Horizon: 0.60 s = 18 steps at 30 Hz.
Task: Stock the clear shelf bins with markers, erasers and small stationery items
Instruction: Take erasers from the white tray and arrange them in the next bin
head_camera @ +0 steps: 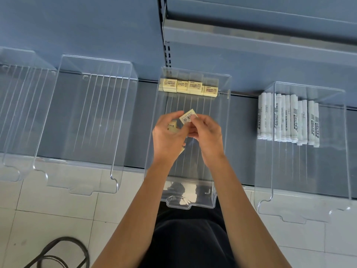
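Right hand (206,134) fingers pinch a cream block eraser (188,118). Left hand (167,138) fingers curl round more erasers (172,126). A boxy eraser row (188,87) lines the clear bin (195,105) at 12 o'clock.

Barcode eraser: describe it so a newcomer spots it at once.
On the grey shelf, find the one clear bin with an eraser row at its back. Over its middle, the left hand and right hand pinch the eraser. Unlike the row, it shows a barcode face.

Bare left hand (167,136) and right hand (208,136); black garment (189,240).
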{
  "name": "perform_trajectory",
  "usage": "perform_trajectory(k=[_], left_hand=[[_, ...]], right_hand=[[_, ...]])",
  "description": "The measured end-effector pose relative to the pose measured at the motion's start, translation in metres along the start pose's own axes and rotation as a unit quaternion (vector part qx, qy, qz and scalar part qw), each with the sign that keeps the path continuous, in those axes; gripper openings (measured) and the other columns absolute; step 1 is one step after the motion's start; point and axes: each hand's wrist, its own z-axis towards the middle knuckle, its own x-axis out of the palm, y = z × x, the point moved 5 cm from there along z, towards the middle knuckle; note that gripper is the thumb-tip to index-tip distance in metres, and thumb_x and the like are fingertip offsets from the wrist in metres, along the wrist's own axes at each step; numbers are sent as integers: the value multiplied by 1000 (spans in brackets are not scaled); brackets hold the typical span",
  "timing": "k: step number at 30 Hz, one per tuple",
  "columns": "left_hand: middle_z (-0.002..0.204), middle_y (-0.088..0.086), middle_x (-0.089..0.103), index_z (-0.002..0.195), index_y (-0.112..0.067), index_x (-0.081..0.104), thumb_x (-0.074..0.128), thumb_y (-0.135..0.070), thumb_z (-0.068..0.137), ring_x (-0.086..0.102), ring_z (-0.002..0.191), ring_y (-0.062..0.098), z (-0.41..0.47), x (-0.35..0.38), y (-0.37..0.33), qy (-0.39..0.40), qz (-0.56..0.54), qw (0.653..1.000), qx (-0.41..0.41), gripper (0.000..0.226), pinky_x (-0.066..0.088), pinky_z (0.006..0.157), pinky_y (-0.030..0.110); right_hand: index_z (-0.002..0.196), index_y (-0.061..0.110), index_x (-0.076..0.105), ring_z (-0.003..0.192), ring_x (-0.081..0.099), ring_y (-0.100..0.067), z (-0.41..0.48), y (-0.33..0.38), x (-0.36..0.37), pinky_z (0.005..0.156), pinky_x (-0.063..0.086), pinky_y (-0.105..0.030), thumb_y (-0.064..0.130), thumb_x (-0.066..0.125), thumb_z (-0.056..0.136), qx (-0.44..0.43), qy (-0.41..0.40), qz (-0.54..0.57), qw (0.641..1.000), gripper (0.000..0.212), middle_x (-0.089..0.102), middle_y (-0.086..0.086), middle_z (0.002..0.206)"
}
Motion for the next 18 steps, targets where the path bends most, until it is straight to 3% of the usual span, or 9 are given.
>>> perform_trajectory(k=[6,9,13,16,18], left_hand=[[99,1,68,117,-16,68,67,-27,94,57,44,12,-7,3,3,25,-34,999,-24,26,46,41,21],[97,2,67,107,-17,67,66,-17,94,56,44,10,-4,4,0,24,-19,999,-19,13,45,40,21],[87,1,65,93,-32,61,65,-5,91,58,49,8,-3,2,-8,23,12,999,41,27,48,40,24],[91,3,66,93,-35,63,68,-7,89,63,63,15,1,1,-5,16,16,998,64,29,51,47,28],[93,-1,66,93,-36,65,71,-11,89,64,68,21,5,1,-4,6,17,998,66,26,53,53,32]], right_hand=[[105,11,70,63,56,-10,-5,10,-8,60,51,-23,12,57,97,-28,14,1,1000,15,62,1,69],[106,16,70,67,58,-11,-7,13,-8,64,52,-24,15,55,99,-28,25,5,999,17,64,1,72],[101,20,69,76,70,-15,-6,15,-3,69,58,-26,30,62,95,-41,3,-27,999,13,73,0,82],[105,12,65,75,73,-20,-2,13,-2,70,60,-31,26,71,89,-22,-53,-7,998,21,75,-5,85],[106,7,62,76,73,-18,2,11,-3,69,59,-26,20,72,88,8,-72,26,997,25,75,-7,86]])
